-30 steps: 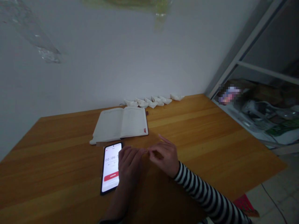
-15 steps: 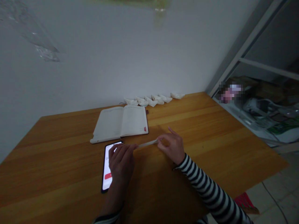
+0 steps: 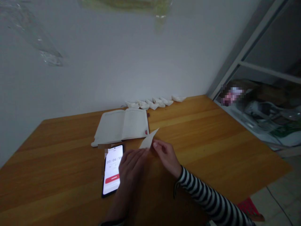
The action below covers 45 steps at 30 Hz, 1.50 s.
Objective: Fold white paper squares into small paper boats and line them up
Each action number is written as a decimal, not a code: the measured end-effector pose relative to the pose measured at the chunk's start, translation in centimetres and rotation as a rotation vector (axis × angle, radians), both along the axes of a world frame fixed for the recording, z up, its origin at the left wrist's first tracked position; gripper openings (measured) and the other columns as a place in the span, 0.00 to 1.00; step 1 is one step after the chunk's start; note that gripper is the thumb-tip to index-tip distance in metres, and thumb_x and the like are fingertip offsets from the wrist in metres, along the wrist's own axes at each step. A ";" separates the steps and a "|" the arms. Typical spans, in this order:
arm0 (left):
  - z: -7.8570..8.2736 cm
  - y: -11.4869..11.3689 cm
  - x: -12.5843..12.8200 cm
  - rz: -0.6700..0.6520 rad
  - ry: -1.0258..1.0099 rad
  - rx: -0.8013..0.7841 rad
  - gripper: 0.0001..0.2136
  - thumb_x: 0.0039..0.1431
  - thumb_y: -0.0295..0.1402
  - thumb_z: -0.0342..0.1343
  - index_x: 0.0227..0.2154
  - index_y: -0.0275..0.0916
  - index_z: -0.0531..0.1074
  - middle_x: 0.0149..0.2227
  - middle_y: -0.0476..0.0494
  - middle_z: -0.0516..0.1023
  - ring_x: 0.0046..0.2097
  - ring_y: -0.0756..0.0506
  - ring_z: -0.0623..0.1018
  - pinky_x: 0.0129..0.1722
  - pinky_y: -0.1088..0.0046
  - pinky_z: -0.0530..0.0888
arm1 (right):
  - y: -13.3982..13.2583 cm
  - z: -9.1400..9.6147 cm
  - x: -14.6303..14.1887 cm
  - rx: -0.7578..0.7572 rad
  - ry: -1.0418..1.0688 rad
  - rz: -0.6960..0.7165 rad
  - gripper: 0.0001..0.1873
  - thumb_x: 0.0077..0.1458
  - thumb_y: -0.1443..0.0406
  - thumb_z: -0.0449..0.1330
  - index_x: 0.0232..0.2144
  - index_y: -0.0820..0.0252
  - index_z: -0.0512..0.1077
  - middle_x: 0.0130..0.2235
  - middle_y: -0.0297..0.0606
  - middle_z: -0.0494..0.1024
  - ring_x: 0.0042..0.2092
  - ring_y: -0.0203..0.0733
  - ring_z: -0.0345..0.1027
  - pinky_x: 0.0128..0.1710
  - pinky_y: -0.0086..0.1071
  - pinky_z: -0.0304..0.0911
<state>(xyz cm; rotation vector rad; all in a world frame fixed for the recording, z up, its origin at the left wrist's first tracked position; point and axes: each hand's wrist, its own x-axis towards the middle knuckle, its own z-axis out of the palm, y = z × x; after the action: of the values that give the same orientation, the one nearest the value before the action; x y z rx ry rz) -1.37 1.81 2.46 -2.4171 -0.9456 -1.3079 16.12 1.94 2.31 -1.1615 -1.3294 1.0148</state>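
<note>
A piece of white paper (image 3: 149, 139) sticks up and away between the hands. The right hand (image 3: 166, 158) pinches its lower end; the left hand (image 3: 130, 168), above a phone (image 3: 112, 169), meets its bottom edge, though I can't tell if it's gripping.

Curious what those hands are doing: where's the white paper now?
In the head view, the white paper sheet stands between the left hand and right hand, beside the open cream notebook's lower corner.

- white plaster wall (image 3: 105, 62) behind the bench, glossy patches high up
- honey-toned wooden bench (image 3: 211, 135)
- pale metal shelf frame (image 3: 249, 53) at right
- pale tiled floor (image 3: 279, 194)
- dim light
</note>
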 end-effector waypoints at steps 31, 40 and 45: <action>-1.2 0.5 1.5 0.136 -0.131 -0.484 0.07 0.63 0.31 0.55 0.32 0.41 0.77 0.30 0.46 0.79 0.33 0.45 0.78 0.34 0.69 0.74 | -0.1 -0.4 1.1 0.198 -0.625 0.034 0.06 0.58 0.65 0.63 0.34 0.53 0.82 0.33 0.32 0.85 0.33 0.40 0.79 0.33 0.28 0.68; -0.1 0.7 1.0 0.216 -0.062 -0.315 0.09 0.61 0.24 0.55 0.28 0.41 0.75 0.26 0.48 0.77 0.31 0.45 0.74 0.37 0.67 0.68 | 0.2 -1.0 1.5 0.129 -0.456 -0.050 0.05 0.50 0.67 0.64 0.28 0.55 0.81 0.30 0.34 0.85 0.31 0.42 0.79 0.37 0.33 0.73; 0.7 1.5 -0.8 0.303 -0.148 -0.244 0.08 0.60 0.24 0.56 0.27 0.41 0.74 0.27 0.50 0.78 0.31 0.46 0.76 0.42 0.65 0.67 | 0.8 -0.7 2.4 0.125 -0.507 -0.054 0.05 0.49 0.68 0.65 0.25 0.53 0.80 0.27 0.29 0.83 0.27 0.39 0.77 0.65 0.58 0.48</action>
<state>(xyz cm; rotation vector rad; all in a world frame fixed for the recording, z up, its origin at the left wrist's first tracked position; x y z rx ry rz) -2.20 3.33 3.18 -2.2449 -1.5249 -1.3362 18.51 2.79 1.65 -1.4045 -1.7165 0.6043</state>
